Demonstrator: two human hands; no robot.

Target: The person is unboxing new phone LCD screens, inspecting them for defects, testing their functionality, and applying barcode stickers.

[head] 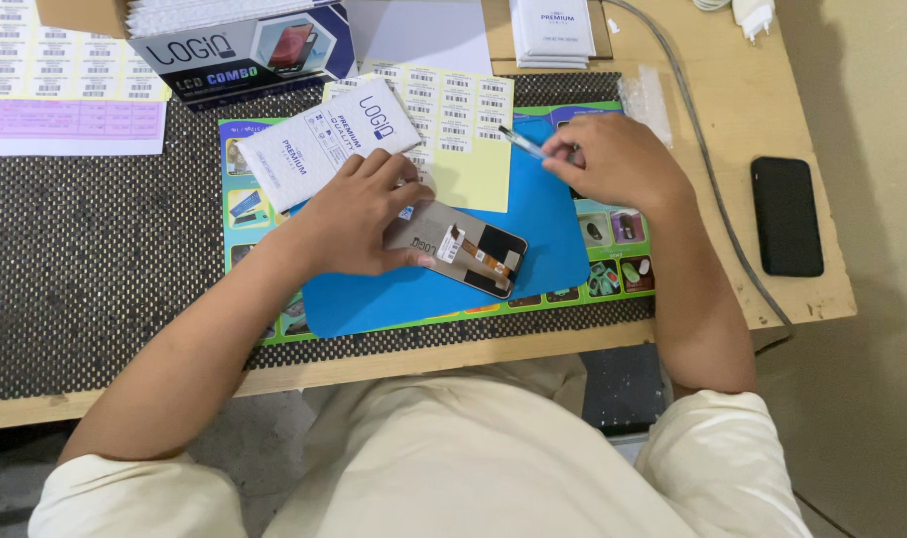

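A phone screen module [468, 253] lies back-side up on the blue mat [553, 239], its orange flex cable showing. My left hand [359, 214] rests on its left end, fingers pressing it down. Just beyond the fingers lies a white flat box [324, 139]. My right hand [618, 159] hovers at the mat's far right corner and pinches a thin blue pen-like tool [521, 142] whose tip points left over a yellow sheet of small stickers [463, 130].
A dark mesh pad [95, 249] covers the wooden table. At the back stand an open dark product box [244, 45], sticker sheets [55, 60] and white packets [553, 30]. A black phone [786, 215] lies at right beside a grey cable [707, 159].
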